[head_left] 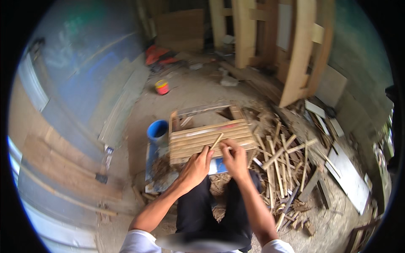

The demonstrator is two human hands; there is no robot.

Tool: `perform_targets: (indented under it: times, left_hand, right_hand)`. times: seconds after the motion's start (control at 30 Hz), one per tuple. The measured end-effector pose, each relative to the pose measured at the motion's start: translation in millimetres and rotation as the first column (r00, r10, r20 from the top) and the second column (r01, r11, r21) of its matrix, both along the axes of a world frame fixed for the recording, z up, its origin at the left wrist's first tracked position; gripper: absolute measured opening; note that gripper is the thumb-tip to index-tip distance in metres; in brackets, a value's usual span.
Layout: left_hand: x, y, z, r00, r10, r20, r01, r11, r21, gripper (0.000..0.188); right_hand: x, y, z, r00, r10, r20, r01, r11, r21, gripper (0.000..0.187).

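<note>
In front of my knees sits a low slatted wooden bench, its light strips laid side by side with a gap at the far end. My left hand is closed over the bench's near part, pinching a short thin wooden stick that slants up and to the right. Just to its right, my right hand is closed, its fingertips near the stick. Blur hides what those fingers hold, if anything. A blue-and-white piece shows between my hands, below the bench's near edge.
A blue bucket stands left of the bench. Cut sticks and scraps lie heaped on the right, beside a white board. Farther off are a red-and-yellow tub and leaning wooden frames. A wall runs along the left.
</note>
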State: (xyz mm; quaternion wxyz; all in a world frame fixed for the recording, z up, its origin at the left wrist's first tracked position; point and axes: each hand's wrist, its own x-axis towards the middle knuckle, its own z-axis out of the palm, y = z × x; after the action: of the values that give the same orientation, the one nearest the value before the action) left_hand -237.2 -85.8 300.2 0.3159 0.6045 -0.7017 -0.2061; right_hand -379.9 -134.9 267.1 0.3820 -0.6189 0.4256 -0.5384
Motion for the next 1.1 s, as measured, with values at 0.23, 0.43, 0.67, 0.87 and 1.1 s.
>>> perform_targets:
  times: [0.23, 0.43, 0.67, 0.87, 1.1]
  left_hand:
    - [119, 33, -28, 0.875, 0.476, -0.091, -0.480, 0.826, -0.294, 0.020]
    - [272, 75, -43, 0.643, 0.359, -0.677, -0.240, 0.933, 0.268, 0.046]
    - [293, 68, -56, 0.595, 0.314, -0.740, -0.301, 0.941, 0.156, 0.056]
    - [330, 35, -15, 0.325, 0.014, -0.946, -0.465, 0.873, -0.147, 0.052]
    - [344, -30, 7, 0.271, -0.225, -0.936, -0.649, 0.675, -0.351, 0.051]
  right_hand:
    - [67, -3, -36, 0.983, 0.172, -0.064, -0.172, 0.985, 0.002, 0.017]
    - [206, 32, -115, 0.510, 0.586, -0.629, -0.704, 0.705, 0.086, 0.017]
    - [344, -30, -201, 0.256, 0.401, -0.879, -0.280, 0.901, 0.330, 0.024]
    - [272, -4, -126, 0.512, 0.798, -0.317, -0.681, 0.602, 0.415, 0.045]
    - [128, -19, -29, 0.470, 0.873, 0.129, -0.824, 0.382, 0.417, 0.024]
